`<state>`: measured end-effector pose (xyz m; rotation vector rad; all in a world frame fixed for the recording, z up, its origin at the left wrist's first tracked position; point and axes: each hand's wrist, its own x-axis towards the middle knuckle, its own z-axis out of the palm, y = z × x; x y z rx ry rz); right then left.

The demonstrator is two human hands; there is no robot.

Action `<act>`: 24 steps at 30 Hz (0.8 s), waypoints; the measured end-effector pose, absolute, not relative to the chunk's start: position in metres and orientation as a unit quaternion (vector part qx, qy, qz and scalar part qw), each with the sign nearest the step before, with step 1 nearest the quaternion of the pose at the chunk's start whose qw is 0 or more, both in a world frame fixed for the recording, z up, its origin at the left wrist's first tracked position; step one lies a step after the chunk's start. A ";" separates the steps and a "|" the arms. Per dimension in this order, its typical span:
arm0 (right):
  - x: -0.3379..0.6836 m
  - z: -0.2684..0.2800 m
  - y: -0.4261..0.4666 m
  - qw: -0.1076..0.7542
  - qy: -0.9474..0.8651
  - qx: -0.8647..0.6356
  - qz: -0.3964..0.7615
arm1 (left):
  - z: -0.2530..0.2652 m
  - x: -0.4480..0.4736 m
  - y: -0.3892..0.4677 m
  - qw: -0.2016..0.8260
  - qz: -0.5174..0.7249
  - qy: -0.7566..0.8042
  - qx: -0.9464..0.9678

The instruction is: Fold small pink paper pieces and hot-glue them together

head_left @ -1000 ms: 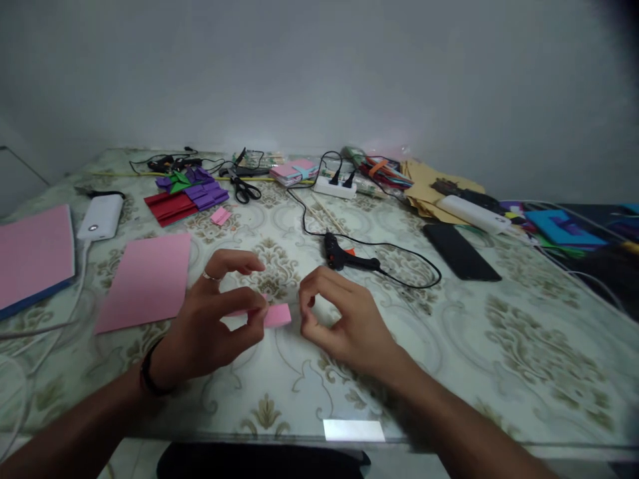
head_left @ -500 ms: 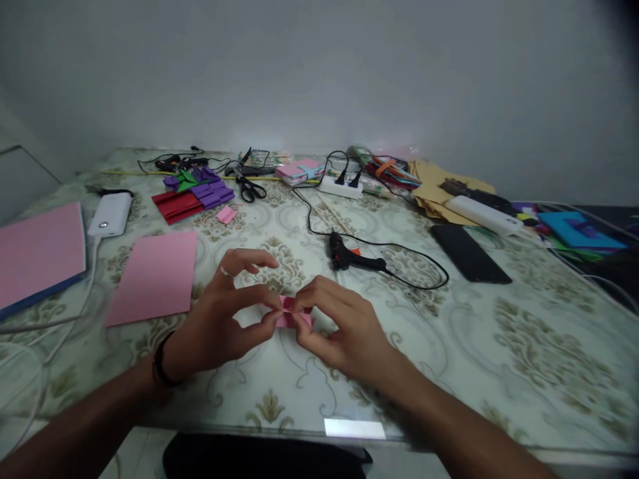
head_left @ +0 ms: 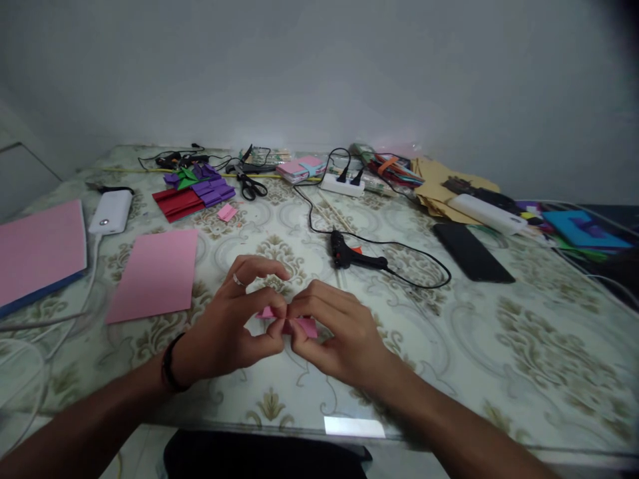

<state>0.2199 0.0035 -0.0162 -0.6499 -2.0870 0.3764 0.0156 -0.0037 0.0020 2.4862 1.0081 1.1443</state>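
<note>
Between my two hands is a small piece of folded pink paper (head_left: 308,326), partly hidden by the fingers. My left hand (head_left: 239,319) pinches it between thumb and index finger, with the other fingers curved above. From the other side, my right hand (head_left: 334,326) pinches the same paper, its fingertips touching or nearly touching the left ones. Left of my hands lies a larger flat pink sheet (head_left: 154,276). A smaller folded pink piece (head_left: 227,212) rests farther back on the table.
A black glue gun (head_left: 357,256) with a looping cord lies beyond my right hand. Farther right is a black phone (head_left: 472,253). Scissors (head_left: 251,186), red folded paper (head_left: 178,203) and a power strip (head_left: 343,184) sit toward the wall. A white power bank (head_left: 110,211) lies left.
Both hands have drawn closer together, and the pink paper between them now looks pinched in at the middle, with its ends showing on either side.
</note>
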 end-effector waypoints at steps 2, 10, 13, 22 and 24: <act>0.220 -0.014 0.003 0.451 -0.839 -0.267 0.147 | 0.003 0.015 -0.004 0.109 0.391 0.349 0.845; 0.227 -0.006 0.008 0.459 -0.828 -0.283 0.154 | 0.008 0.007 0.001 0.093 0.401 0.365 0.835; 0.229 -0.007 0.011 0.458 -0.825 -0.289 0.162 | 0.008 0.005 0.003 0.092 0.412 0.375 0.825; 0.225 -0.012 0.009 0.445 -0.835 -0.262 0.191 | -0.002 0.010 0.001 0.118 0.390 0.335 0.850; 0.224 -0.013 0.008 0.444 -0.832 -0.264 0.199 | -0.003 0.012 0.000 0.119 0.392 0.334 0.849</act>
